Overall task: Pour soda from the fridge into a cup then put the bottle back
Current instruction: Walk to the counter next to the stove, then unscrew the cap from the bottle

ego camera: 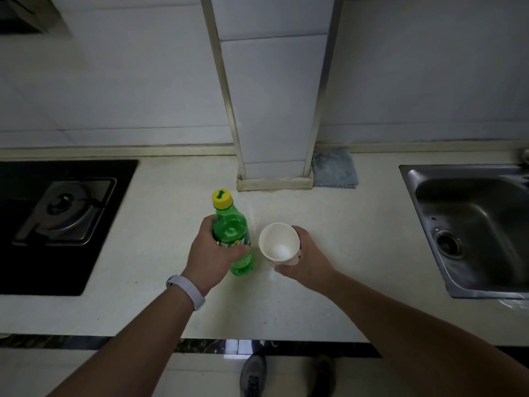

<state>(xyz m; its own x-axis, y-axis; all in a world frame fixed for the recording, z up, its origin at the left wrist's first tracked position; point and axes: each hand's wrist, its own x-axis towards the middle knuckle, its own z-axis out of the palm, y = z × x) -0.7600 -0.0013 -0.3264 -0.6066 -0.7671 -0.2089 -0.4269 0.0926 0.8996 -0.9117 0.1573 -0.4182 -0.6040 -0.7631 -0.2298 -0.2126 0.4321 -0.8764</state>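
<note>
Head view is showing left hand (213, 255) fingers gripping the smooth, likely heavy capped bottle (232, 236) at its label, right hand (305, 257) fingers wrapping the light paper cup (279, 244) (easily crushed) mid-tabletop (171, 196).

Bare counter (357, 253) between pillar (274, 110) and sink (429, 224)

The pale stone countertop (143, 305) runs from left to right below the white tiled wall (114, 81). The black glass gas hob (63, 224) is set into it at the far left, the stainless steel sink (469, 224) at the far right. A white tiled column (272, 110) stands on the countertop at the back, between them. The folded grey-blue cloth (335, 169) lies just right of the column's foot, against the wall. In front of the column, near the middle, the green plastic soda bottle (232, 239) stands just left of the white paper cup (279, 245), the two close but apart. The left hand (211, 253) holds the bottle, the right hand (303, 256) the cup. A grey shoe (253, 373) shows on the floor below the countertop's front edge.
</note>
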